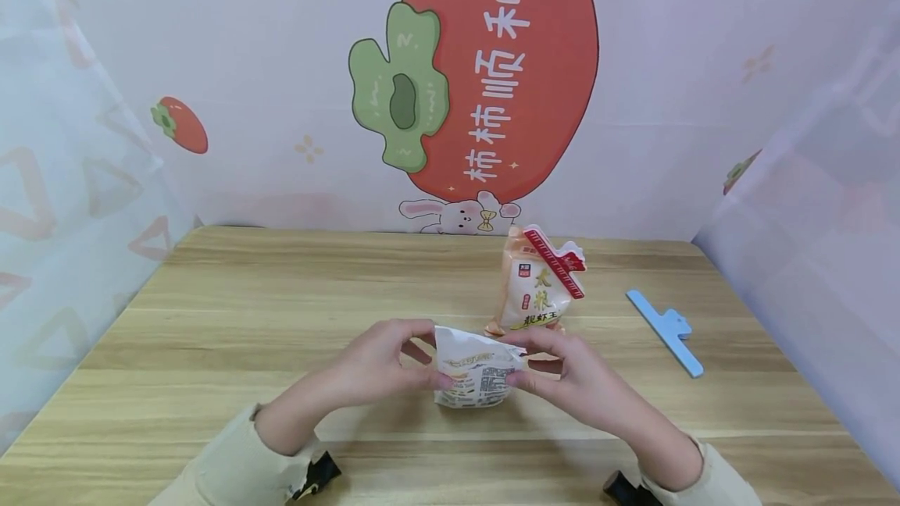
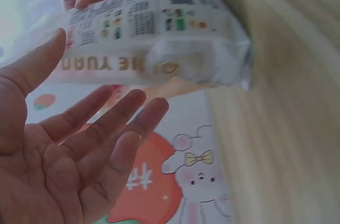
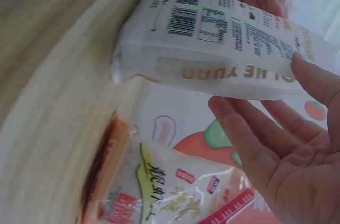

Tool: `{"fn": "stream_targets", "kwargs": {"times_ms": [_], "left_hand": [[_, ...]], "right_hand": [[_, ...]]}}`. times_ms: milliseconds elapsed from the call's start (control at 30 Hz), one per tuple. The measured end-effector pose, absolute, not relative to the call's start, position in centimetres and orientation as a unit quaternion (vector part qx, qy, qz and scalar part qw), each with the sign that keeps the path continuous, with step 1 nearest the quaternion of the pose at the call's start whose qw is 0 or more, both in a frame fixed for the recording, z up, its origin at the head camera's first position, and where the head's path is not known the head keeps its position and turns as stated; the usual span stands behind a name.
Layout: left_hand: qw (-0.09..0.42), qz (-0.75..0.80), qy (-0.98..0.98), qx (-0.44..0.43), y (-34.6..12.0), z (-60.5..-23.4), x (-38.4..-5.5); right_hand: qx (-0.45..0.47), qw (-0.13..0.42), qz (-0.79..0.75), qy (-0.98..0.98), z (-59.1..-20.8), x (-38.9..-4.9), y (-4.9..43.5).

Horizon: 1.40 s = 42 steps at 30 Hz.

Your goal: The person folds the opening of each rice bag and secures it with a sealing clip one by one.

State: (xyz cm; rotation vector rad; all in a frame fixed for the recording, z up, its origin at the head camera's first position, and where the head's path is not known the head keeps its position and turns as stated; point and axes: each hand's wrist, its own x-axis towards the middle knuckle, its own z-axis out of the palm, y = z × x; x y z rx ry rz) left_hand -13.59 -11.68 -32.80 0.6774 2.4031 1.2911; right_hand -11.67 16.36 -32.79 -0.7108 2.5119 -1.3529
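Note:
A white printed paper food bag [image 1: 476, 372] stands upright on the table between both hands. My left hand [image 1: 380, 365] holds its left side, the thumb on the printed face and the fingers toward the back. At the right side my right hand [image 1: 573, 373] grips the bag the same way, its thumb near the lower right edge. In the right wrist view, a barcode and gold lettering show on the white bag [image 3: 207, 33]. Close behind stands an orange and clear snack bag [image 1: 529, 291], its top corner closed by a red sealing clip [image 1: 555, 262].
A light blue sealing clip [image 1: 664, 332] lies on the wooden table [image 1: 246, 318], right of the orange bag. Behind the table hangs a backdrop cloth [image 1: 267, 61] with a large persimmon print. Side cloths border the table left and right.

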Motion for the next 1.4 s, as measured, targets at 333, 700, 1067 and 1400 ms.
{"fn": "stream_targets", "kwargs": {"times_ms": [333,700,1067,1400], "left_hand": [[0.051,0.441,0.856,0.267,-12.6,-28.1,-11.8],[-0.003,0.45,0.85,0.274,-11.0,-26.6,-11.2],[-0.014,0.441,0.844,0.305,-10.2,-26.5,-11.4],[-0.031,0.438,0.841,0.316,-10.2,-26.9,-11.7]], "right_hand": [[-0.312,-0.003,-0.493,0.812,-30.9,-10.9,15.7],[-0.362,-0.054,-0.524,0.769,-29.7,-11.0,13.9],[-0.334,-0.022,-0.506,0.795,-29.2,-11.3,13.0],[-0.311,-0.008,-0.51,0.802,-29.4,-11.4,12.7]]}}
